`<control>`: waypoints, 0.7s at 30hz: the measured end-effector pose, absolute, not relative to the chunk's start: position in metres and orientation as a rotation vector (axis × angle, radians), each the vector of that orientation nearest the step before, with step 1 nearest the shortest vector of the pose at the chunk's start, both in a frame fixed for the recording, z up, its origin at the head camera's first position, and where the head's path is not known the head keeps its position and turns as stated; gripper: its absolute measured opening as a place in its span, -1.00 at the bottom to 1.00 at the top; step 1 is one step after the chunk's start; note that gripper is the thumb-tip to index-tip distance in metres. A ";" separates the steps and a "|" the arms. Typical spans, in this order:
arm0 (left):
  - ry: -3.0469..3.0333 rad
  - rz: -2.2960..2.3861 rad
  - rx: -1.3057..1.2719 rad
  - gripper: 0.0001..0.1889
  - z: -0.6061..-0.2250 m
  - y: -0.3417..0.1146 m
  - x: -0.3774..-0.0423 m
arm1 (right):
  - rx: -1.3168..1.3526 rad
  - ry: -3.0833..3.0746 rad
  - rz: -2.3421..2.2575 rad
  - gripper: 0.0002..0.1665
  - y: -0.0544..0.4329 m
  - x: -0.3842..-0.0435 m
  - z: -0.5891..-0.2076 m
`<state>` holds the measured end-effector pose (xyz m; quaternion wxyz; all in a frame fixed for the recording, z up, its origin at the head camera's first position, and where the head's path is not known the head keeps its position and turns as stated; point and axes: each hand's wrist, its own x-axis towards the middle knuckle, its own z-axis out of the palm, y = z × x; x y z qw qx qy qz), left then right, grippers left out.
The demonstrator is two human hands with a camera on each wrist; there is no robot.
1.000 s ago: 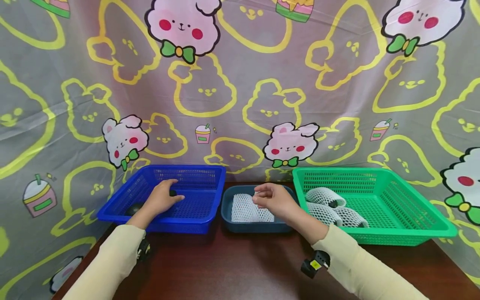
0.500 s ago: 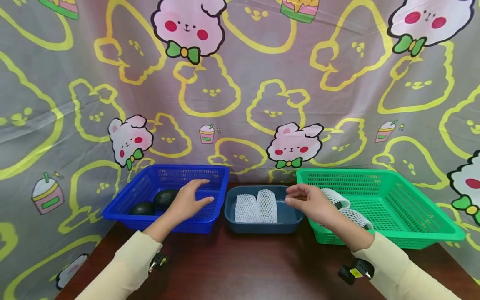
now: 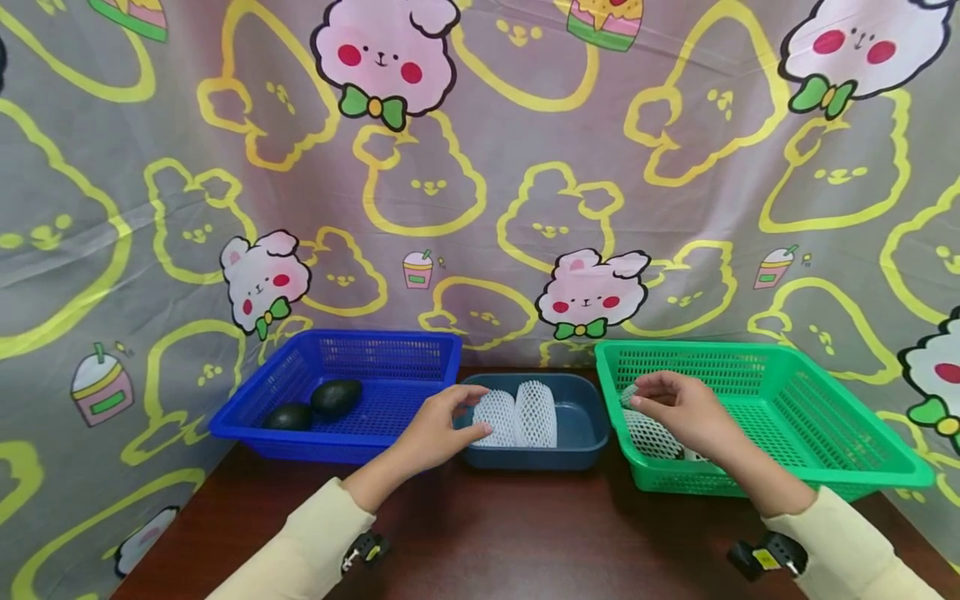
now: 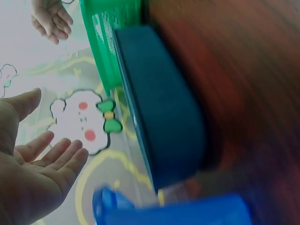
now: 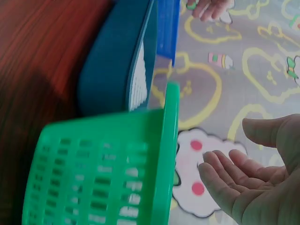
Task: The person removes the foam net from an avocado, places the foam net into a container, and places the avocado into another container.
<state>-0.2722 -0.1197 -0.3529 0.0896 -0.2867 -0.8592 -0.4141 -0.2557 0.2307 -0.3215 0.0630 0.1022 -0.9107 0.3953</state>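
My left hand (image 3: 437, 429) hovers at the left end of a dark teal tray (image 3: 581, 425), thumb and fingers spread apart with nothing between them. Its fingertips overlap a white foam net sleeve (image 3: 495, 419) in the head view; a second foam net sleeve (image 3: 536, 415) stands beside it. Over the left side of a green basket (image 3: 795, 477) is my right hand (image 3: 697, 410), its relaxed fingers (image 5: 225, 173) holding nothing in the right wrist view. Beneath it lie dark fruits in foam nets (image 3: 651, 435), partly hidden by the hand. Two dark avocados (image 3: 336, 398) lie bare in the blue basket (image 3: 322, 450).
The baskets and tray stand in a row on a dark reddish-brown table (image 3: 517, 533), with the tray between them. A patterned cloth (image 3: 480, 250) hangs close behind. The green basket's high rim (image 5: 169, 140) rises beside my right hand.
My left hand has moved right, from the avocados in the blue basket to the tray. My right hand has moved from above the tray to over the green basket. Both foam sleeves stay in the tray.
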 end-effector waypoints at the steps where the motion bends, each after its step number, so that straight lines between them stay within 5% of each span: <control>1: -2.550 -1.258 -0.866 -0.50 -0.355 -0.115 -0.272 | 0.309 -2.749 1.175 -0.50 0.235 -0.256 -0.322; 21: -2.521 -1.907 -0.863 -0.63 -0.389 -0.023 -0.271 | 0.185 -2.812 0.926 -0.41 0.297 -0.271 -0.337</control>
